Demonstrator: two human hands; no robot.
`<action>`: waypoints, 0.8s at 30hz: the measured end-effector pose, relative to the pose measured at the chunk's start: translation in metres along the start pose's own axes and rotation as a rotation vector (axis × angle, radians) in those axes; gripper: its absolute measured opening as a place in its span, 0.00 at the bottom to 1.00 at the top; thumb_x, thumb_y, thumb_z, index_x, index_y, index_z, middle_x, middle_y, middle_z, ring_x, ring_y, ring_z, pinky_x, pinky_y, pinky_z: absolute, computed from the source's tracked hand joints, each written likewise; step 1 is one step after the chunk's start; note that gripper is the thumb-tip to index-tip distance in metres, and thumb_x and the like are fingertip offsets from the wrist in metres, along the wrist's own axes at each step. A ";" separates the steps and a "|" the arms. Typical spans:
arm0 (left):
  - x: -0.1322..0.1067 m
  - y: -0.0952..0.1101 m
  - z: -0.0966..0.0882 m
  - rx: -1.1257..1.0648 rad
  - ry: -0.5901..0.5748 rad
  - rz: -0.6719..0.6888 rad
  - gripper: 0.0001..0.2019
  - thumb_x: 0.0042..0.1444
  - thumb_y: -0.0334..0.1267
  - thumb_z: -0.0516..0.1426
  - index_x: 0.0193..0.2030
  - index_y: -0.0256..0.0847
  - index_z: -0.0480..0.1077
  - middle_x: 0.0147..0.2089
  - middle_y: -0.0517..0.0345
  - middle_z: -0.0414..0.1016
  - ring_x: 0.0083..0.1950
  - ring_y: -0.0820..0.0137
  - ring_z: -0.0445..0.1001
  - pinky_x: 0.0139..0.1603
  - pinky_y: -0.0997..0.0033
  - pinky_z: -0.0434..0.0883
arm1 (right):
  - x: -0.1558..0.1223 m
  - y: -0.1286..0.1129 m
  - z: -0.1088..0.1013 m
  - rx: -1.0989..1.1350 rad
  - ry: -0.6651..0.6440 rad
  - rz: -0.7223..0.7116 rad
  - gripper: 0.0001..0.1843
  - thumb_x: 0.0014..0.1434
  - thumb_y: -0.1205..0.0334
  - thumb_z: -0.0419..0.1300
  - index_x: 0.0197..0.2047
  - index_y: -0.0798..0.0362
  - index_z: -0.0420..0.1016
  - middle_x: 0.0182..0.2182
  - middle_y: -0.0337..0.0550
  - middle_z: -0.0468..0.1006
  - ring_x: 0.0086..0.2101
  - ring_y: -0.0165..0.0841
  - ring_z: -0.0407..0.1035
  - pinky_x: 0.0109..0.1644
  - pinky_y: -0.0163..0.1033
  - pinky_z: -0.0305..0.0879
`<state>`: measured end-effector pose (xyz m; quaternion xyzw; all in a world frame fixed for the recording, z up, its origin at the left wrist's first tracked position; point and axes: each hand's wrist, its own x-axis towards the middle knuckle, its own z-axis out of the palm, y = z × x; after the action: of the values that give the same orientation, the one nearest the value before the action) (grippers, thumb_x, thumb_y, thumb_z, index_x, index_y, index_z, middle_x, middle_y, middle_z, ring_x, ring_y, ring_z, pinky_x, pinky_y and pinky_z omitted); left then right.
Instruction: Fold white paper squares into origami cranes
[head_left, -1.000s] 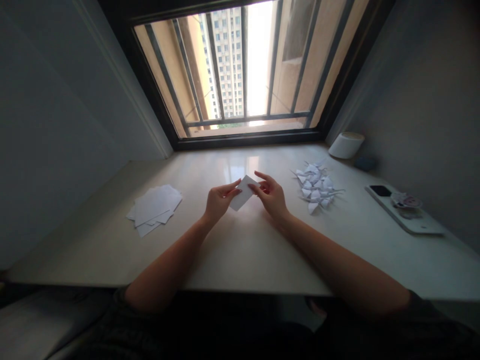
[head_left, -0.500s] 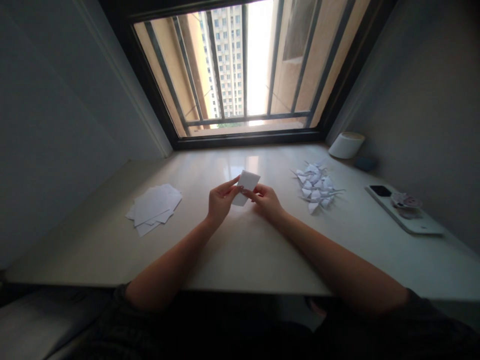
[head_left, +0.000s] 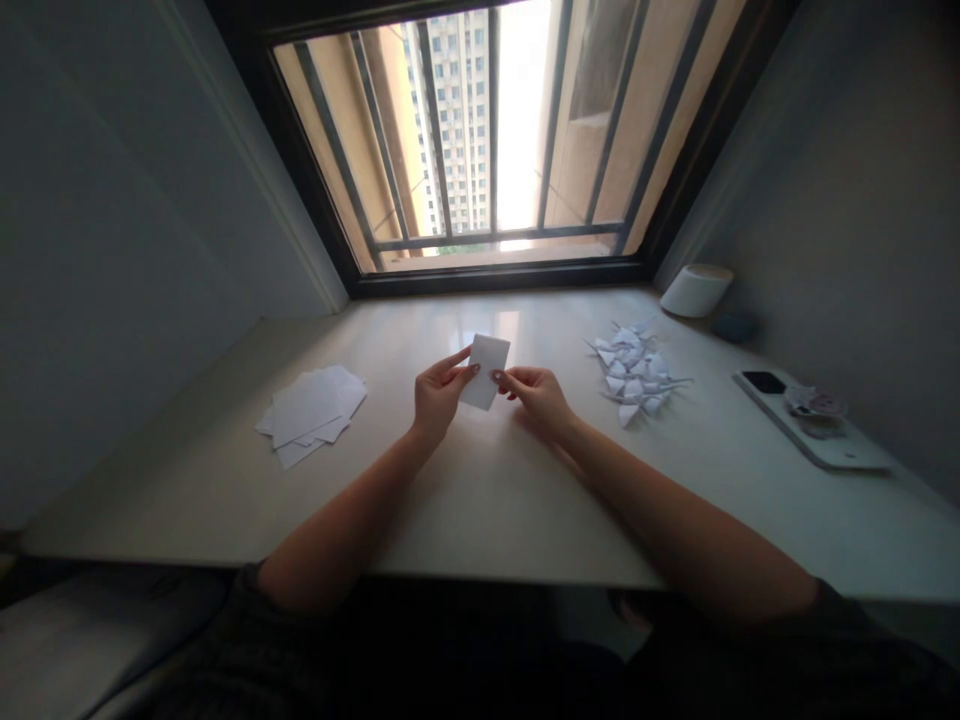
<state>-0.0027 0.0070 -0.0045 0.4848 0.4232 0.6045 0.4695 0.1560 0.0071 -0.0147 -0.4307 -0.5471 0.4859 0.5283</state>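
A small white folded sheet of paper (head_left: 485, 371) is held upright over the middle of the pale table (head_left: 480, 500). My left hand (head_left: 437, 398) pinches its left edge with thumb and fingers. My right hand (head_left: 534, 395) pinches its right edge, fingers curled. Both hands hover just above the tabletop, close together.
A loose stack of white paper sheets (head_left: 311, 410) lies at the left. A heap of small folded paper pieces (head_left: 634, 372) lies at the right. Farther right are a phone (head_left: 810, 432) with a small object on it and a white cylinder (head_left: 695, 290) near the barred window (head_left: 495, 140).
The paper has turned from lying slanted and low to standing more upright. My right hand's fingers have curled in onto its edge.
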 end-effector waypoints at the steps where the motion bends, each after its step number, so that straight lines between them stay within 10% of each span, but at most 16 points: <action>1: 0.000 0.000 0.000 -0.002 0.004 -0.004 0.31 0.41 0.46 0.69 0.53 0.38 0.74 0.37 0.53 0.82 0.32 0.68 0.77 0.36 0.68 0.74 | 0.000 0.001 0.000 -0.008 -0.004 -0.012 0.25 0.44 0.37 0.65 0.25 0.54 0.79 0.20 0.40 0.74 0.24 0.29 0.65 0.30 0.36 0.61; 10: 0.001 -0.001 -0.003 0.069 -0.013 -0.016 0.30 0.41 0.48 0.68 0.52 0.37 0.74 0.37 0.52 0.82 0.32 0.68 0.77 0.35 0.69 0.73 | -0.001 -0.002 -0.008 -0.325 -0.063 -0.163 0.24 0.50 0.38 0.62 0.22 0.52 0.76 0.20 0.40 0.75 0.24 0.31 0.65 0.31 0.37 0.61; 24: 0.006 0.011 -0.011 0.080 -0.270 -0.188 0.30 0.48 0.53 0.63 0.54 0.37 0.70 0.40 0.49 0.79 0.37 0.67 0.77 0.40 0.69 0.71 | -0.002 -0.001 -0.001 0.059 0.088 -0.016 0.25 0.45 0.37 0.64 0.20 0.52 0.68 0.19 0.38 0.70 0.24 0.29 0.64 0.30 0.36 0.60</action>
<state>-0.0158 0.0101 0.0058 0.5382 0.4232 0.4700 0.5570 0.1576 0.0050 -0.0140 -0.4313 -0.5122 0.4783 0.5682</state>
